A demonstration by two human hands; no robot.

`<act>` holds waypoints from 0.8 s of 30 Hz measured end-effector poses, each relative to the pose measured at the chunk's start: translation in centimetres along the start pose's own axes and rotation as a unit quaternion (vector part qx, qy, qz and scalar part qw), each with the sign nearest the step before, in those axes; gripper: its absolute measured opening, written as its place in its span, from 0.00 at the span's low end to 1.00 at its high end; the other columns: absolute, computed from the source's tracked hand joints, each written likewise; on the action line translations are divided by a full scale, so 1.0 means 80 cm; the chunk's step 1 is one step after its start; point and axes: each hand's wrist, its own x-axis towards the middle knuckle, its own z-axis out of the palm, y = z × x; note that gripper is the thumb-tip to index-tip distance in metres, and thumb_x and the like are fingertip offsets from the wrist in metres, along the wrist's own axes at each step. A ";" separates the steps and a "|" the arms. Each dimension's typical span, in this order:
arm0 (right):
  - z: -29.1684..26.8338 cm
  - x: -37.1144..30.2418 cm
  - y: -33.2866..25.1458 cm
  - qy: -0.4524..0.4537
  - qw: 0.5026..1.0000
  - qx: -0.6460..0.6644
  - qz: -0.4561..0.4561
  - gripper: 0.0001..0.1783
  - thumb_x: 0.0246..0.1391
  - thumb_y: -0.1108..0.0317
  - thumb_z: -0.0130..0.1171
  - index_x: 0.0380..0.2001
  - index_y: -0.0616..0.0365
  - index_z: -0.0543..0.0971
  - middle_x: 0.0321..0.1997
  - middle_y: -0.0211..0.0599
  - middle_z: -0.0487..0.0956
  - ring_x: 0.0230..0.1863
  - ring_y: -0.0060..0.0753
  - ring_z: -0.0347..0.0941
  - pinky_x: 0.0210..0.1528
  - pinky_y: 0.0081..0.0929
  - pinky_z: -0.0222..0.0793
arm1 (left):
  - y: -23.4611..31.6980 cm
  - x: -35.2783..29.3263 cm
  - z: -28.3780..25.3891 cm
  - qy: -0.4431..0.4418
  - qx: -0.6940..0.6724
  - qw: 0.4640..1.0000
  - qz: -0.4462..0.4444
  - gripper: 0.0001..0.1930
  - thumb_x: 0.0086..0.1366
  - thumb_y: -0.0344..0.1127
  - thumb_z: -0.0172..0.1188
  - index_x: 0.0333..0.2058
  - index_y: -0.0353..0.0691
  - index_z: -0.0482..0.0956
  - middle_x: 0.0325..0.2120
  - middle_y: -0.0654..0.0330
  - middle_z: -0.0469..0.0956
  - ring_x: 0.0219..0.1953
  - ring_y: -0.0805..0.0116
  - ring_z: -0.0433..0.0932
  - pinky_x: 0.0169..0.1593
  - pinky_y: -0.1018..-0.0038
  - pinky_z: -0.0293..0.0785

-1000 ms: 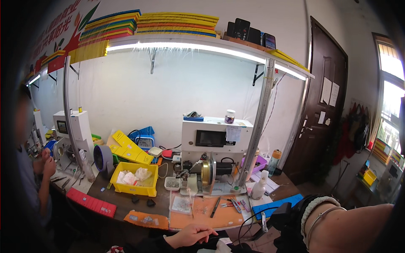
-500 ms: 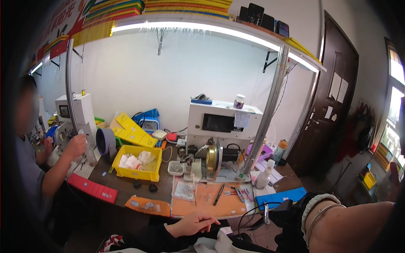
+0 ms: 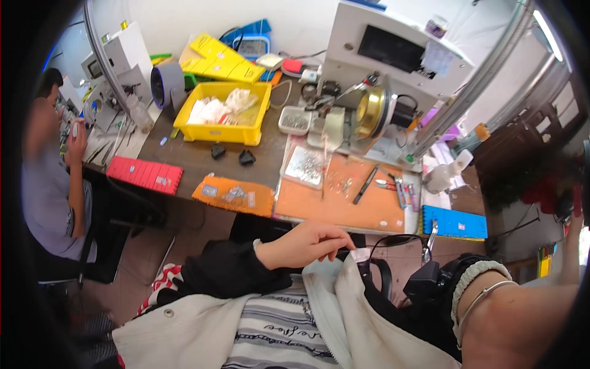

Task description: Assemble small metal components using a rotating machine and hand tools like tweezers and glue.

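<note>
My left hand (image 3: 304, 245), in a black sleeve, hovers above my lap in front of the bench. Its fingers are loosely bent, the forefinger reaching out, and nothing shows in them. The fingertips come close to the edge of my white jacket (image 3: 353, 277); whether they touch it I cannot tell. At the lower right my right forearm wears a pale band and a bracelet (image 3: 473, 301). It runs off to the right rim, where only a dim skin-coloured part of my right hand (image 3: 576, 249) shows, its fingers unreadable. A black device (image 3: 424, 283) sits beside that arm.
An orange mat (image 3: 332, 203) bears a tray of small metal parts (image 3: 304, 166), a black pen-like tool (image 3: 366, 184) and pliers (image 3: 399, 190). Behind stand a white machine with a brass wheel (image 3: 372, 111) and a yellow bin (image 3: 215, 132). A co-worker (image 3: 55, 190) sits left.
The view has tilted down, so my jacket and striped shirt now show and the bench sits higher. My left hand appears higher in the picture, fingers still loosely bent.
</note>
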 end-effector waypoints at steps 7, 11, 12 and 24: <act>0.012 -0.033 0.031 0.003 0.998 0.027 0.056 0.29 0.60 0.62 0.54 0.62 0.61 0.66 0.61 0.48 0.71 0.62 0.41 0.67 0.65 0.44 0.59 | -0.011 0.007 -0.004 0.012 -0.035 0.999 -0.028 0.12 0.75 0.35 0.50 0.43 0.36 0.82 0.25 0.67 0.76 0.25 0.83 0.71 0.29 0.83 0.68; 0.012 -0.034 0.046 -0.007 0.998 0.028 0.058 0.29 0.60 0.63 0.54 0.62 0.62 0.65 0.61 0.48 0.70 0.62 0.41 0.67 0.65 0.44 0.59 | -0.016 0.010 -0.009 0.020 -0.030 0.999 -0.030 0.13 0.75 0.35 0.50 0.44 0.36 0.82 0.26 0.67 0.77 0.25 0.83 0.71 0.29 0.83 0.68; 0.011 -0.033 0.051 -0.010 0.998 0.029 0.057 0.29 0.60 0.63 0.54 0.62 0.62 0.65 0.61 0.49 0.70 0.62 0.41 0.67 0.65 0.44 0.59 | -0.017 0.011 -0.010 0.018 -0.026 0.999 -0.028 0.12 0.75 0.35 0.50 0.44 0.36 0.82 0.26 0.67 0.77 0.26 0.83 0.71 0.29 0.83 0.68; -0.001 -0.049 0.090 0.039 0.999 -0.021 0.027 0.30 0.59 0.64 0.54 0.63 0.64 0.64 0.62 0.50 0.69 0.62 0.42 0.67 0.65 0.45 0.60 | -0.009 0.029 -0.015 0.025 -0.010 0.998 -0.058 0.14 0.75 0.37 0.49 0.43 0.37 0.83 0.23 0.70 0.74 0.25 0.84 0.71 0.31 0.82 0.69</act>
